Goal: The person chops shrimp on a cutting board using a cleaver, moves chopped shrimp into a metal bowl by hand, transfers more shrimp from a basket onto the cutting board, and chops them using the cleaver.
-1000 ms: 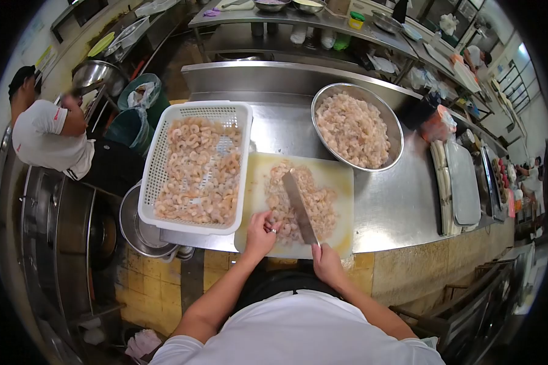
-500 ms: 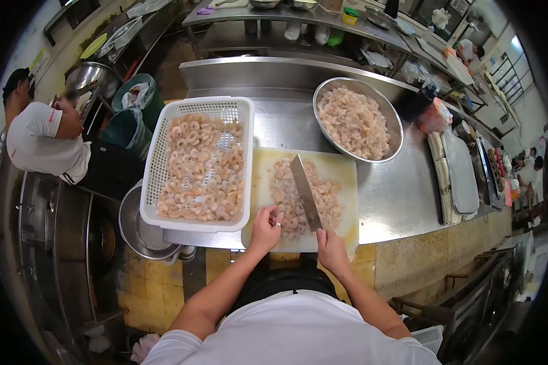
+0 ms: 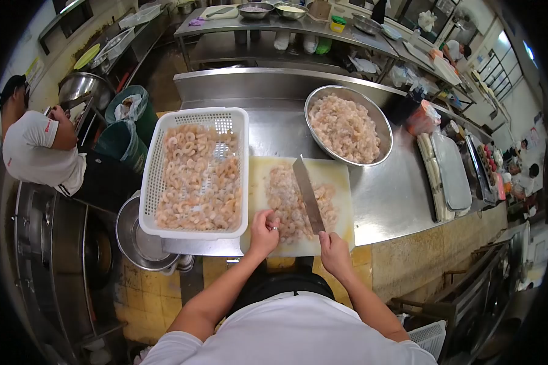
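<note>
My right hand grips the handle of a broad-bladed kitchen knife, its blade pointing away from me over a spread of peeled shrimp. These lie in a loose layer on a whitish cutting board. At the near left side of the shrimp, my left hand rests with curled fingers and a ring on one of them; whatever is between the fingertips is hidden. Left of the board stands a white perforated basket holding many shrimp. A steel bowl heaped with shrimp meat sits beyond the board's right corner.
Stacked trays occupy the steel counter's right side. A pot stands below the basket's left side. Green bins and a person in a white shirt are at the left. A shelved table runs behind.
The whole view has shifted slightly, so the counter sits lower and further left. My hands and the knife keep nearly the same place over the shrimp.
</note>
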The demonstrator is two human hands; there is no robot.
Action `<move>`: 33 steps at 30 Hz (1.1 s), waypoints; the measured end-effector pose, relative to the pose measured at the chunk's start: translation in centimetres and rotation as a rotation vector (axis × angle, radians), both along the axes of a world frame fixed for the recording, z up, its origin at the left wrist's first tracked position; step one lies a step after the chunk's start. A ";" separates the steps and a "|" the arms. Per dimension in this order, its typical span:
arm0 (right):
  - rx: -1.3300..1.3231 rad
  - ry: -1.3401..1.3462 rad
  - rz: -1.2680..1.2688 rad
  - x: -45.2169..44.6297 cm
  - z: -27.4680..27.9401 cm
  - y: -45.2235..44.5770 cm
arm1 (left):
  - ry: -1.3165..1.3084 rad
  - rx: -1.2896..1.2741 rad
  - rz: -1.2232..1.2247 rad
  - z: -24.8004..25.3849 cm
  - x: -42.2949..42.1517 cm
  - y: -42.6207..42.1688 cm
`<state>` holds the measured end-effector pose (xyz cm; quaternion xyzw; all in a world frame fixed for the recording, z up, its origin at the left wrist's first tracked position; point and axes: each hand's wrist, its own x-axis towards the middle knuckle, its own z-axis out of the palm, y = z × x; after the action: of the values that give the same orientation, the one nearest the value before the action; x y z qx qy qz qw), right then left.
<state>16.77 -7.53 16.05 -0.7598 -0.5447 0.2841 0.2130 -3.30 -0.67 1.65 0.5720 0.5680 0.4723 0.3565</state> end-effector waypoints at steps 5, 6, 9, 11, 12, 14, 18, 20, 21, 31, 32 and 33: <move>0.026 -0.033 0.065 1.8 -4.4 -0.3 | 0.176 -0.089 0.088 2.7 1.1 1.2; 0.026 -0.062 0.095 1.7 -4.6 0.2 | 0.232 -0.093 0.090 2.6 1.4 1.5; -0.001 0.006 0.156 3.1 -3.1 2.1 | 0.369 -0.107 0.085 1.3 1.9 3.6; -0.005 0.036 0.145 3.5 -0.2 2.4 | 0.411 -0.151 0.031 1.0 1.7 4.4; -0.007 0.050 0.140 3.8 0.5 2.7 | 0.383 -0.179 0.003 1.6 1.7 4.7; 0.013 0.045 0.156 4.4 -0.4 2.5 | 0.328 -0.240 -0.051 2.9 1.7 4.8; 0.002 0.009 0.241 6.0 -4.4 3.0 | 0.229 -0.188 -0.071 2.8 2.9 3.8; -0.025 0.052 0.234 6.9 -3.6 3.5 | 0.221 -0.165 -0.078 3.2 3.6 2.8; -0.041 0.070 0.226 7.2 -2.1 3.7 | 0.193 -0.174 -0.080 3.6 4.1 2.5; 0.043 0.094 0.333 5.4 -2.6 4.2 | 0.323 -0.149 0.059 5.0 2.9 -0.1; 0.027 0.057 0.341 5.7 -4.7 4.3 | 0.296 -0.237 0.039 4.3 2.5 0.1; 0.011 0.019 0.350 5.3 -4.3 4.8 | 0.278 -0.219 0.037 4.1 2.4 0.4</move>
<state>22.04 -2.75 11.79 -0.6496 -0.6680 0.3210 0.1696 -0.87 -0.30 5.73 0.5791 0.6703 0.3304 0.3258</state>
